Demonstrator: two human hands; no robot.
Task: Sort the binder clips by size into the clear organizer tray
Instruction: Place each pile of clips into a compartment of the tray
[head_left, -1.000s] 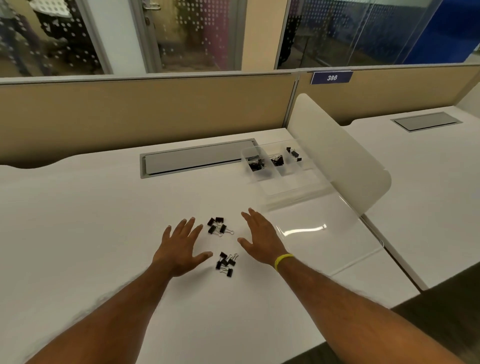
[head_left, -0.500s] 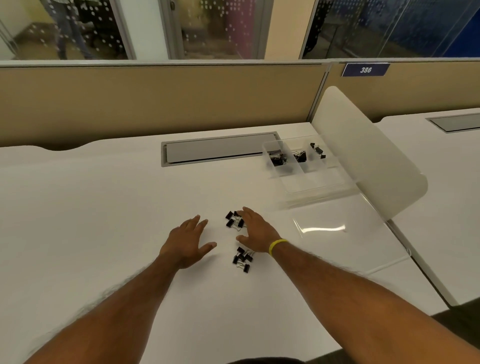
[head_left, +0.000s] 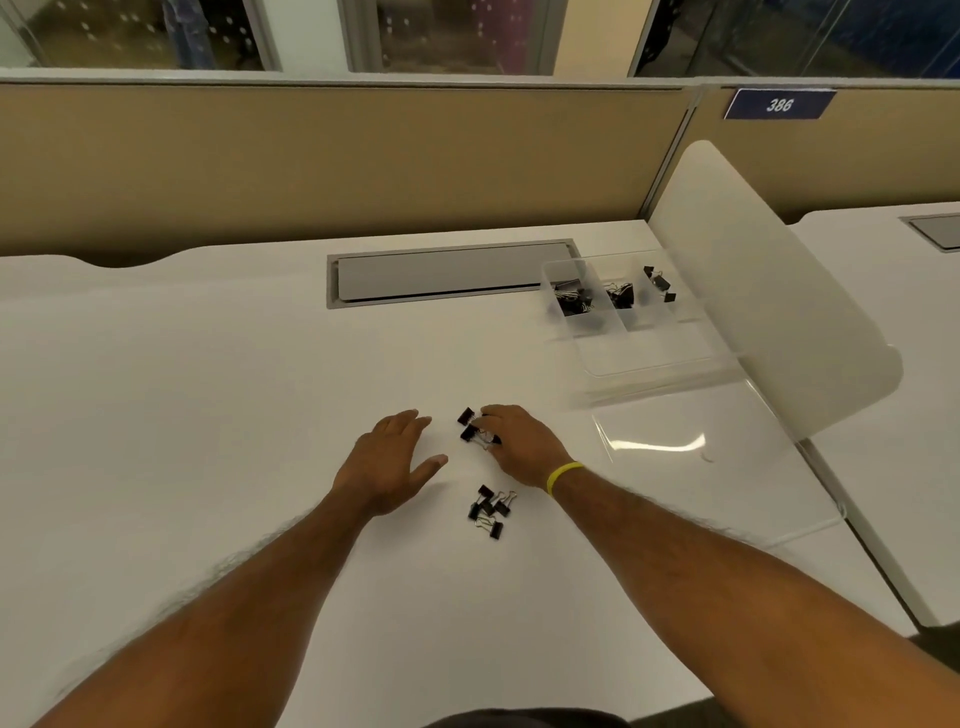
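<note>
Head cam: right hand (head_left: 519, 447) fingers (head_left: 491, 413) curled over far cluster of small black metal binder clips (head_left: 470, 428), touching; grip hidden, can't tell if pinched. Left hand (head_left: 389, 462) flat, fingers together, just left of clips. Clear plastic organizer tray (head_left: 649, 358) lies up-right of fingers, right hand nearer.

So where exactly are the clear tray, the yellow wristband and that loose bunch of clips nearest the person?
clear organizer tray (head_left: 647, 364): head view, bare front compartment floor.
yellow wristband (head_left: 562, 475): head view, middle of the band.
nearest clip pile (head_left: 490, 510): head view, centre of the cluster.
</note>
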